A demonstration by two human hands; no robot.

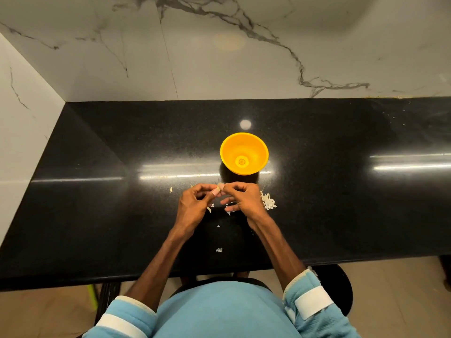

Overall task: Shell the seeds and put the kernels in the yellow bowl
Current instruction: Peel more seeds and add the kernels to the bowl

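Pale shell scraps (219, 250) lie on the black desk (97, 215) between the forearms. Just beyond them the left hand (195, 203) and right hand (240, 198) meet fingertip to fingertip, both pinching one small seed (219, 187) above the desk. A heap of shells (268, 202) sits just beside the right hand. Further back, near the hands, stands the yellow bowl (229, 147).
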